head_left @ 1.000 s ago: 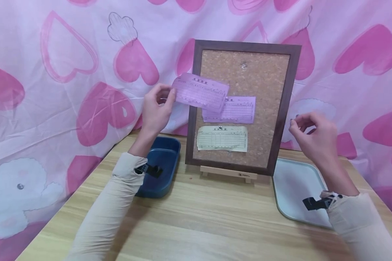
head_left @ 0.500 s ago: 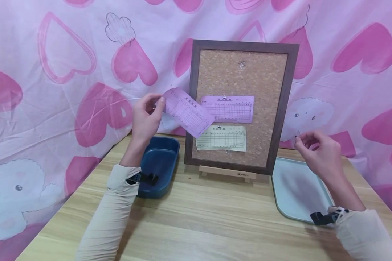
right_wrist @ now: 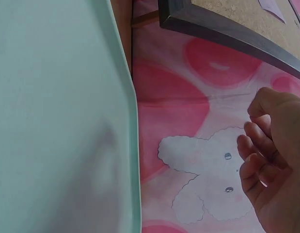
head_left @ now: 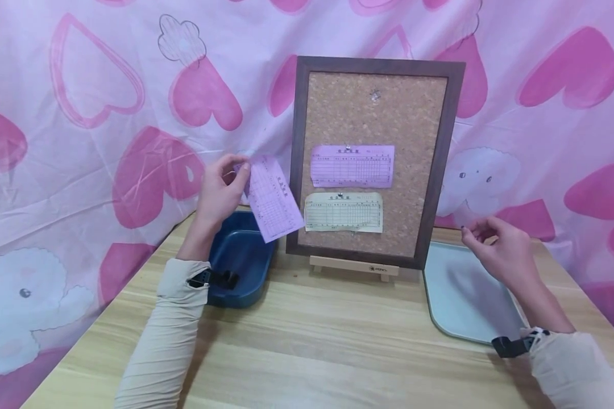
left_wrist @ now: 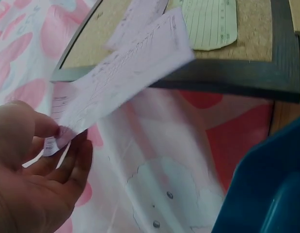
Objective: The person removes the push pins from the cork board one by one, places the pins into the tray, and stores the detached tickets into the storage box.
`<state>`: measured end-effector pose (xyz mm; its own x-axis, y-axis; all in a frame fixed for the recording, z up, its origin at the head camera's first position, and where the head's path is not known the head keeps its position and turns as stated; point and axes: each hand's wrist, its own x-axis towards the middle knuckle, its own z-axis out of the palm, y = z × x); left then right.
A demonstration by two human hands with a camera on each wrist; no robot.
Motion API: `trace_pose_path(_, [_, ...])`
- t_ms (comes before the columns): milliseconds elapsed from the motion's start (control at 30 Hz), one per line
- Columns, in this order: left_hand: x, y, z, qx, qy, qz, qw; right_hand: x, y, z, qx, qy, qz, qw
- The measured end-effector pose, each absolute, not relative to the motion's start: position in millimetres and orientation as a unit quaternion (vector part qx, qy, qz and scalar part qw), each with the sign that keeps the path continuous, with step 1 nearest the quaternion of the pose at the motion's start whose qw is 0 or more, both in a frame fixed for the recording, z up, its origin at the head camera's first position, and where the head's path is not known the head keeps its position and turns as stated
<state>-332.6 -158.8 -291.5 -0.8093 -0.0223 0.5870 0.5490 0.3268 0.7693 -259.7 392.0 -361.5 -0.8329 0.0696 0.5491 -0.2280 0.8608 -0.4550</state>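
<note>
My left hand pinches a purple receipt slip by one corner, left of the corkboard. The slip hangs tilted, its lower end above the blue bin. In the left wrist view the slip bends away from the thumb and fingers. Pinned on the cork are another purple slip and, below it, a pale green slip. My right hand is above the pale green tray, thumb and forefinger pinching a tiny pushpin, mostly hidden by the fingertips.
The dark-framed board leans on a small wooden easel at the back of the wooden table. A clump of clear pins sits high on the cork. Behind hangs a pink heart-patterned cloth.
My left hand has drawn the purple slip left and down, off the board's front, and the slip has swung toward upright. My right hand has lowered toward the tray and moved slightly right.
</note>
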Motion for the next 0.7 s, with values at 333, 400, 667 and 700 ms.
trace_pose_path(333, [-334.5, -179.9, -300.8, -0.148, -0.866, -0.453, 0.151, -257.0, 394.4, -362.0, 0.062, -0.945, 0.245, 0.206])
trace_pose_path(400, [-333.9, -183.4, -302.4, -0.146, -0.881, -0.432, 0.128, -258.1, 394.9, -363.2, 0.072, -0.949, 0.241, 0.192])
trace_pose_path(667, [-337.9, -191.2, -311.3, -0.143, -0.916, -0.369, 0.064, -263.1, 397.8, -372.1, 0.139, -0.951, 0.234, 0.148])
trace_pose_path(700, [-338.8, -191.5, -312.4, -0.144, -0.921, -0.357, 0.06, -263.8, 398.1, -373.6, 0.146, -0.95, 0.234, 0.145])
